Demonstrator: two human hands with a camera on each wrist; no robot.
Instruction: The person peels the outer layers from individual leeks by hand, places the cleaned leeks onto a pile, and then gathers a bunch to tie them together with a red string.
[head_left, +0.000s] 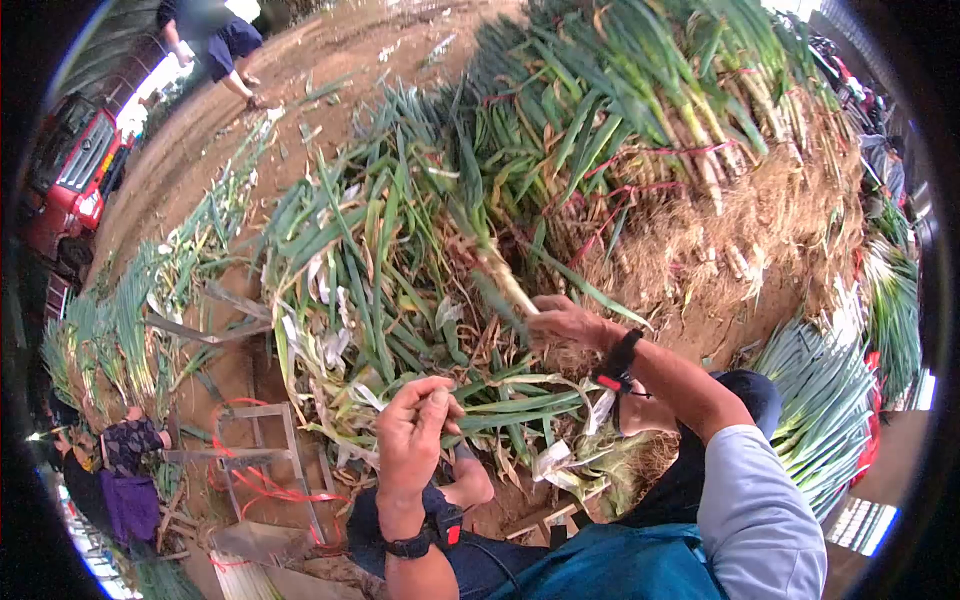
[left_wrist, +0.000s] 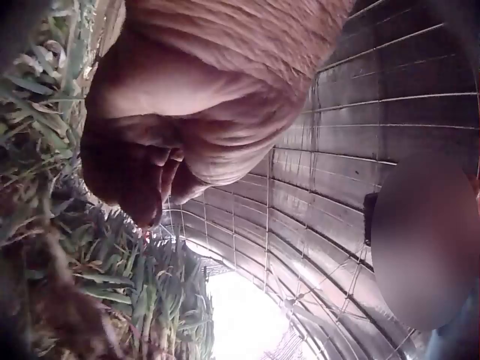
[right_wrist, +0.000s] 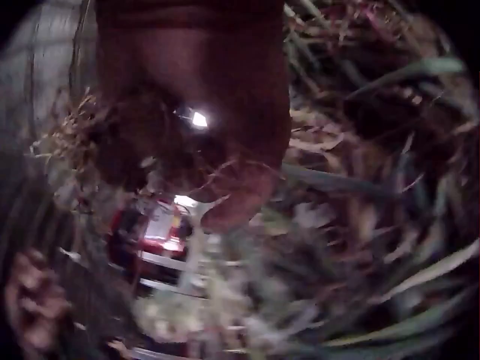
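Observation:
My right hand (head_left: 568, 322) grips a long green onion (head_left: 505, 282) near its root end. The onion's pale stalk slants up and away toward its green leaves over the heap. In the right wrist view, thin roots (right_wrist: 75, 135) stick out beside the fingers, and the picture is blurred. My left hand (head_left: 412, 425) is raised lower and to the left, fingers curled and thumb against them, with nothing seen in its grip. The left wrist view shows the same curled left hand (left_wrist: 195, 112) above the greenery. Below both hands lies a heap of stripped leaves (head_left: 390, 270).
Tied bundles of green onions (head_left: 640, 110) are stacked at the back right, roots facing me. More onions (head_left: 815, 400) lie at my right. At left stand a metal frame (head_left: 262, 455) with red twine (head_left: 240, 480) and a red vehicle (head_left: 85, 165). A person (head_left: 220, 45) is far back.

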